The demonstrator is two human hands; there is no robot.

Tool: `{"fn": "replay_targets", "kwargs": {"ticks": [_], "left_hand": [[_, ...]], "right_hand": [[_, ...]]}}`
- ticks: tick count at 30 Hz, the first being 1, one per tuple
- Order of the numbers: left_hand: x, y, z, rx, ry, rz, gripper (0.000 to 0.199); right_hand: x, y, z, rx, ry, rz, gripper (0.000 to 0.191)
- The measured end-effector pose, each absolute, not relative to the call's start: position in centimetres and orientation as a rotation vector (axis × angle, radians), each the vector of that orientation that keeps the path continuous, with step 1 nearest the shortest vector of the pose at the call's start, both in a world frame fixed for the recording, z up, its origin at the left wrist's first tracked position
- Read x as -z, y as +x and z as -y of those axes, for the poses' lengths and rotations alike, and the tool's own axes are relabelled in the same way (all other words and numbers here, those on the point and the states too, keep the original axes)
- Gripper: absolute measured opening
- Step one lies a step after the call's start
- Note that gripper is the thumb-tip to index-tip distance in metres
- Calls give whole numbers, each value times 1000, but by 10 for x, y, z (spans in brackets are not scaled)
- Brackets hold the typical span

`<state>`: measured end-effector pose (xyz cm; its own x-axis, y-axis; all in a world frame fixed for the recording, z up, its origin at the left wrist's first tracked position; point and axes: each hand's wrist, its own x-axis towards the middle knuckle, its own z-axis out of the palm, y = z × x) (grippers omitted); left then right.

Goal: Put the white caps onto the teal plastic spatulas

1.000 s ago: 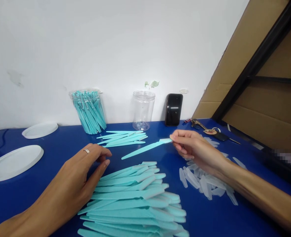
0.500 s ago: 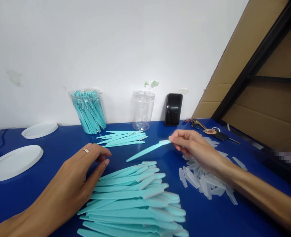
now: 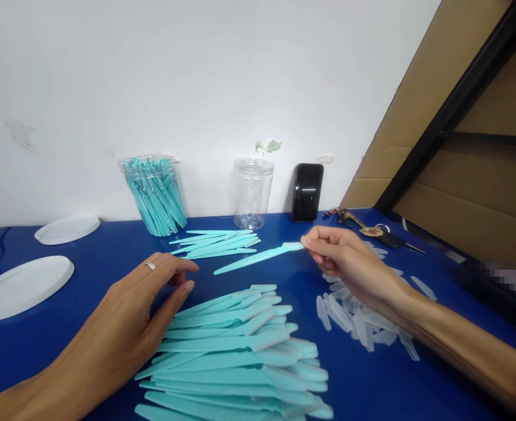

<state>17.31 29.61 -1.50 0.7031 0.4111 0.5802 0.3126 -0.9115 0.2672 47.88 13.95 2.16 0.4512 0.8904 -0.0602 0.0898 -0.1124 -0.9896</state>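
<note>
My right hand (image 3: pixel 339 251) pinches a turquoise eyebrow razor (image 3: pixel 258 257) by its wider head end, its thin handle pointing left above the table. My left hand (image 3: pixel 152 310), with a ring on one finger, is open and holds nothing; thumb and forefinger are apart, beside the left edge of a big pile of turquoise razors (image 3: pixel 240 345). Behind the held razor lies a smaller group of razors (image 3: pixel 222 241). Under and beside my right forearm are scattered translucent blade caps (image 3: pixel 365 327), partly hidden by it.
A clear jar full of razors (image 3: pixel 156 196) and a clear jar without razors (image 3: pixel 253 193) stand by the wall. A phone (image 3: pixel 307 193) leans there, with keys (image 3: pixel 384 235) to its right. Two white lids (image 3: pixel 23 288) lie at left. Cardboard (image 3: pixel 468 199) and a dark frame border the right.
The held razor has turned closer to level, its handle tip swinging up and left towards my left hand. My left hand stays nearly still; the view has shifted slightly.
</note>
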Motion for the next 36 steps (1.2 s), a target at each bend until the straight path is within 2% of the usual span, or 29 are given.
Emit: {"fn": "replay_targets", "kwargs": {"ticks": [3,7,12,20,23,27,36], "left_hand": [[16,172,-298,-905,2798,-537,25],[13,171,-296,-881,2786,-407,13],[11,170,-295,-874,2750,-420,13],[7,176,-307,-831,2671,-543,30],[7,173,-308,-793,2654,-561,27],[10,167,-308,-693,2647,-527,23],[4,178,-299,-911,2541,-673,32]], "right_hand": [[-19,470,-136,-890,-1520,895,57],[-15,461,-133,-886,-1502,885,56],[-13,457,-135,-861,-1553,957,53],[-8,453,-133,-629,-1772,1368,34],[-16,453,-129,-606,-1736,1359,36],[-25,453,-126,-774,-1678,1269,42],[-22,449,-123,-949,-1720,1242,53]]}}
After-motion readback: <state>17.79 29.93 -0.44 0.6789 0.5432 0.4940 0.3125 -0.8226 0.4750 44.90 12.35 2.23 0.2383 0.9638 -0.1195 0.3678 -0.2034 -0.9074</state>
